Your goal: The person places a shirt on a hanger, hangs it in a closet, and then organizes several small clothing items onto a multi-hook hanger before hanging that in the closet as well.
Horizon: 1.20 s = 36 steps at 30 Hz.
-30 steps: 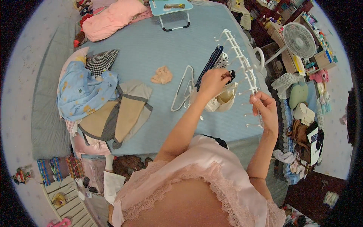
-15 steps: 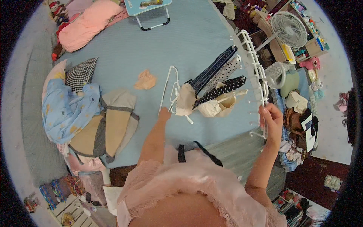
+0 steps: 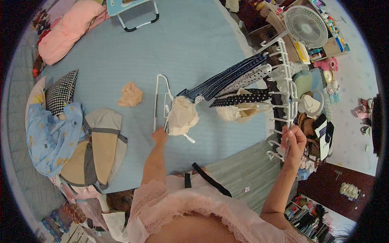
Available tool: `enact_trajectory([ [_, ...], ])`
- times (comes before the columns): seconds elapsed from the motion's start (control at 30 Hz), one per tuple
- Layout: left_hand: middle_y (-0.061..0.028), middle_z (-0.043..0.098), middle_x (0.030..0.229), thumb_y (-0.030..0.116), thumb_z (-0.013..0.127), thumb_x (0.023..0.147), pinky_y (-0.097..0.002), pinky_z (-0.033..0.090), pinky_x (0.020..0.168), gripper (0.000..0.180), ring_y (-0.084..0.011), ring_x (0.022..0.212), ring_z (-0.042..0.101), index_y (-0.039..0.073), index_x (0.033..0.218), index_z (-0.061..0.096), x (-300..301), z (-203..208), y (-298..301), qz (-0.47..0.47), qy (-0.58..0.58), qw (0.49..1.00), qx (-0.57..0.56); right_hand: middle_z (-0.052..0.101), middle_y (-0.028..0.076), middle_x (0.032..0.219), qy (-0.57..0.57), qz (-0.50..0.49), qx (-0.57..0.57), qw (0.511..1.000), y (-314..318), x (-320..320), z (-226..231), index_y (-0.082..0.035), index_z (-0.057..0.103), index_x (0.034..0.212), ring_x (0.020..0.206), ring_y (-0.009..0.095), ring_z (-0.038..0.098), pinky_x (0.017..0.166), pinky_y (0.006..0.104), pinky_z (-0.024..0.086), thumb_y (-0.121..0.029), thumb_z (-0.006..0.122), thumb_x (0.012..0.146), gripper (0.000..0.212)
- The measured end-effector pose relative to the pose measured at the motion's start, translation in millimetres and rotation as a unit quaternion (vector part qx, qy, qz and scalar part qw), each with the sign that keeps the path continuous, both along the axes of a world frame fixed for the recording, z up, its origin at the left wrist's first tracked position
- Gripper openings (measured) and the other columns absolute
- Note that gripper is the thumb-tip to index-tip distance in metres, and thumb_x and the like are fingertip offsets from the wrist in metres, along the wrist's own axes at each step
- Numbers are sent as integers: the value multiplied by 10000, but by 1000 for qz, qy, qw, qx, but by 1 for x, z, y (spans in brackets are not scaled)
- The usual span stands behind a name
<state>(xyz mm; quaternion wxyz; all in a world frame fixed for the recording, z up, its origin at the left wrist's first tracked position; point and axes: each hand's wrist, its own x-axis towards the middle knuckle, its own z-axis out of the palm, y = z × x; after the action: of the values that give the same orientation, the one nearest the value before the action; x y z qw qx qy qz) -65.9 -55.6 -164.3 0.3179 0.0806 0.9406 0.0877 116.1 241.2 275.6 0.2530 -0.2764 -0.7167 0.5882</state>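
We see the right hand [image 3: 293, 139] closed around the lower part of a white multi-peg hanger rack [image 3: 283, 87], its fingers wrapped tight on the rack's central bar and holding it up above the bed's right edge. From the rack's pegs hang several narrow cloth pieces [image 3: 239, 83], dark blue striped and dotted ones, stretching leftward over the blue bedsheet [image 3: 194, 44], with a cream garment [image 3: 235, 112] just beneath them.

The left hand [image 3: 159, 135] reaches forward onto the bed and rests at the lower end of a white wire hanger [image 3: 159, 101] lying flat on the sheet. Its fingers appear curled onto the hanger's bottom, though from this angle we cannot tell for sure whether they grip it or only touch it. Just beside that hand, to its right, lies a cream bundle of cloth [image 3: 182, 115], touching the hanger. A small peach cloth [image 3: 130, 95] sits further left, apart from both.

At the bed's left edge we see a heap of clothes [image 3: 77, 137], and a white fan [image 3: 306, 26] stands beyond the rack.
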Motion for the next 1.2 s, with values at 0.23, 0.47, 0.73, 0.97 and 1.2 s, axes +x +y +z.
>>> enact_trajectory([
  [0.23, -183, 490, 1123, 51, 527, 763, -436, 390, 823, 345, -325, 997, 489, 79, 1104, 490, 0, -15, -3, 103, 205, 950, 212, 564, 95, 767, 39, -27, 2, 999, 22, -1, -10, -24, 506, 722, 407, 51, 398, 353, 172, 315, -167, 575, 821, 187],
  [0.47, -225, 328, 1276, 106, 544, 751, -459, 317, 912, 530, -372, 1139, 356, 129, 1262, 402, -5, -21, 14, 93, 264, 940, 195, 561, 90, 751, 42, -59, 45, 996, 25, 9, -17, -33, 493, 691, 396, 57, 383, 349, 170, 309, -194, 582, 818, 223],
  [0.73, -216, 375, 1198, 175, 587, 740, -417, 336, 894, 570, -367, 1066, 395, 146, 1272, 384, 21, -24, 57, 18, 151, 981, 124, 576, 116, 796, 99, -84, 70, 989, 24, 29, 3, -44, 454, 675, 363, 52, 340, 345, 154, 272, -186, 557, 831, 235],
  [0.97, -233, 408, 1130, 109, 599, 681, -433, 329, 887, 519, -375, 1038, 395, 9, 1165, 440, 32, -73, 122, -90, 205, 939, 260, 568, 119, 791, 111, -84, 67, 988, 30, 35, -2, -39, 458, 683, 362, 57, 338, 344, 162, 269, -179, 541, 838, 225],
  [1.2, -196, 455, 1115, 330, 724, 572, -432, 371, 843, 645, -353, 990, 446, 32, 1102, 511, 33, -46, 175, -188, 35, 895, 404, 495, 53, 635, 88, -143, 133, 977, 20, 21, 2, -63, 423, 626, 355, 65, 290, 366, 164, 264, -214, 534, 838, 283],
])
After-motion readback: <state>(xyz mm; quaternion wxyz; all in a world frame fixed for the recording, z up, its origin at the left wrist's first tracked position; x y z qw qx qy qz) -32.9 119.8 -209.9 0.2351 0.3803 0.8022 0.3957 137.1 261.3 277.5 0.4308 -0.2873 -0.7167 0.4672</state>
